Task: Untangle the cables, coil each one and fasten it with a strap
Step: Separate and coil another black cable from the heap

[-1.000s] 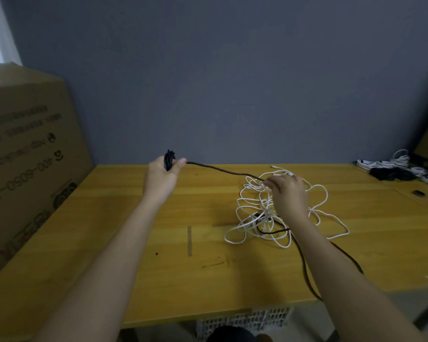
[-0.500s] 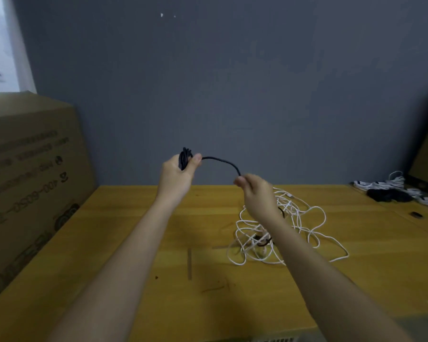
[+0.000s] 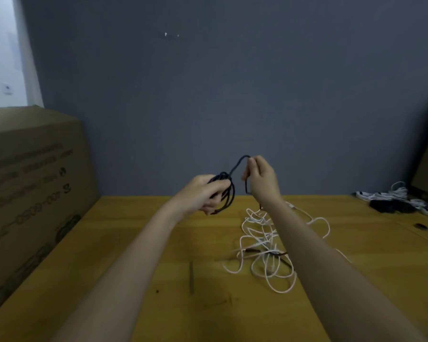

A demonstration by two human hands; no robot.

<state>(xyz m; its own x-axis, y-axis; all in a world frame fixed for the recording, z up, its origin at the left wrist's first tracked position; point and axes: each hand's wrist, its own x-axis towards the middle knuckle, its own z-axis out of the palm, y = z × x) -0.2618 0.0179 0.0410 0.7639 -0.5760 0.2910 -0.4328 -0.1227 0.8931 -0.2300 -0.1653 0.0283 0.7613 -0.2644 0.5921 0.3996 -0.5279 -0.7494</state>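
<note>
Left hand: I see my left hand (image 3: 203, 193) raised above the far middle of the bench (image 3: 134, 280), its grip wrapped round a small coil of the black cable (image 3: 226, 191); the loops hang down past the fingers.
Right hand: my right hand (image 3: 261, 180) is up just beside the left, a little higher, thumb and fingers pinching the same black cable where it arches over from the coil.
Black cable: from the coil it rises in a short hump to the right grip, then drops along the inside of my right wrist toward the bench. A dark strand also shows low in the white tangle; I cannot tell whether it is the same cable.
White cable: the white cable (image 3: 265, 245) lies in a loose tangle on the bench, right of centre, partly hidden under my right forearm, with loops reaching toward the near edge and out to the right.
Far right corner: a heap of white bundled cables (image 3: 400, 196) with something black (image 3: 391, 206) among them; too blurred to tell more. A small dark object (image 3: 420, 226) lies apart, nearer to me.
Left edge: a large cardboard box (image 3: 32, 188) with printed lettering stands along it.
Behind: a grey wall (image 3: 208, 95) runs along the far edge.
</note>
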